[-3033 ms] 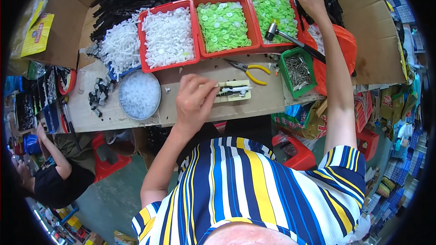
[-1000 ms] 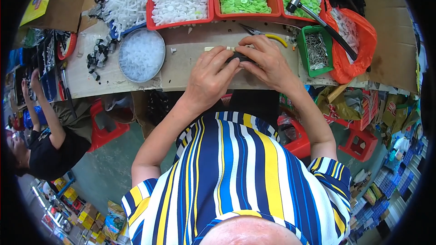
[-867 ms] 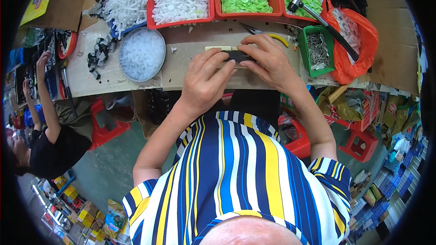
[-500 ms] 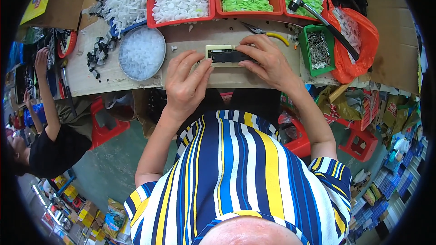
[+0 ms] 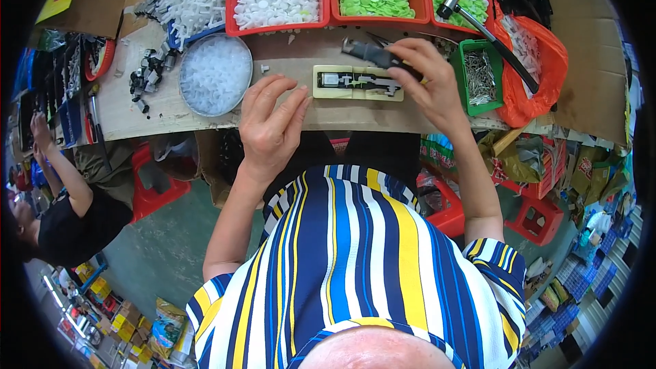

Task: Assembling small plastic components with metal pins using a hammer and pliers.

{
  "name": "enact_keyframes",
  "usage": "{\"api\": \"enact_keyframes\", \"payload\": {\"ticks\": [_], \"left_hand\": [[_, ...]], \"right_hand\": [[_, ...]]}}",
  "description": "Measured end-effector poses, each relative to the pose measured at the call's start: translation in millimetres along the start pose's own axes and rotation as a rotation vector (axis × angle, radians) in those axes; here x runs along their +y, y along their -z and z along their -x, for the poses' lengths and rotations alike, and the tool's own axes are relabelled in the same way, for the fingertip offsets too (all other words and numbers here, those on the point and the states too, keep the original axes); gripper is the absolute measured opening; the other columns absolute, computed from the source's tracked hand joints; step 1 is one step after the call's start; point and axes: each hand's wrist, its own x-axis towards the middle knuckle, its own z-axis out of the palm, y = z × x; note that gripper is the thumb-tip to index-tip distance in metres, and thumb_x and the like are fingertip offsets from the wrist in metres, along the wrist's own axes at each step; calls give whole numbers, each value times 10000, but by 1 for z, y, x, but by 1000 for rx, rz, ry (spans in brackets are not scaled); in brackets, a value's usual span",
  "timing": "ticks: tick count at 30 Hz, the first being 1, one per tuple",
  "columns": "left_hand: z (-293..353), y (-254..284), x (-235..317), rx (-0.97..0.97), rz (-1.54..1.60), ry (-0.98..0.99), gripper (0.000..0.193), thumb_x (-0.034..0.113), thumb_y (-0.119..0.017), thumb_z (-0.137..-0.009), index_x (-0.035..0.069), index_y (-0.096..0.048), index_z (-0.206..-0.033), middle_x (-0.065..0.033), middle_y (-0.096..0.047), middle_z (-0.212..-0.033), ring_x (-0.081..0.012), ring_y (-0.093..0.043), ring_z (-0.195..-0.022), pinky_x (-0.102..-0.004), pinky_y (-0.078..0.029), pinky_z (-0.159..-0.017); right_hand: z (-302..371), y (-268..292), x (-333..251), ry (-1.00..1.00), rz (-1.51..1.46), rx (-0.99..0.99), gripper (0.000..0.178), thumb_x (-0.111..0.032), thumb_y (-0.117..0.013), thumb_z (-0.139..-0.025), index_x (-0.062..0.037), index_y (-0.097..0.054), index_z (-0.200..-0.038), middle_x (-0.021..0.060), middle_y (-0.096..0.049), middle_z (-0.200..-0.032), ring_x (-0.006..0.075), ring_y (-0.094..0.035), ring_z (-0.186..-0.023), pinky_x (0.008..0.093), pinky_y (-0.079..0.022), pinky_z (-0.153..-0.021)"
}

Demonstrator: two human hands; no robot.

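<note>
A cream rectangular fixture (image 5: 359,94) lies on the worktable in front of me. In its slot sits a long black part (image 5: 372,85) with small white and metallic pieces along it. My right hand (image 5: 432,80) grips a second long black piece (image 5: 374,55) by its right end, raised above the fixture's far edge; its left end looks greyish and blurred. Just left of the fixture is my left hand (image 5: 270,113), its fingers bent and the tips drawn together. Whatever is between those fingertips, if anything, cannot be made out.
Red trays (image 5: 279,29) of white and green parts line the back. A round dish (image 5: 216,75) of translucent pieces stands left, beside black-and-metal clips (image 5: 148,75). At right are a green box (image 5: 480,75) of metal pins and a hammer (image 5: 492,39). Another person (image 5: 75,212) works at far left.
My right hand has lifted the black piece off the fixture, up and to the right, uncovering the part inside. My left hand has drawn slightly left, away from the fixture.
</note>
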Motion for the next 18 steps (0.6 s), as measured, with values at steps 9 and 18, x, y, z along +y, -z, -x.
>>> {"api": "enact_keyframes", "payload": {"ticks": [9, 18], "left_hand": [[1, -2, 4, -29, -3, -11, 217, 3, -769, -731, 16, -717, -941, -108, -658, -968, -316, -631, -962, -405, -517, -813], [-1, -9, 7, -64, 31, -30, 224, 13, -770, -730, 20, -712, -946, -111, -650, -970, -317, -627, -964, -409, -502, -806]], "right_hand": [[4, -28, -3, 157, 54, -141, 313, -187, -722, -835, -14, -649, -1084, 122, -604, -1098, 311, -577, -1044, 413, -469, -878], [1, -25, 0, 161, 80, -168, 303, -188, -724, -833, -18, -661, -1075, 118, -609, -1073, 305, -583, -1018, 414, -471, -865]]}}
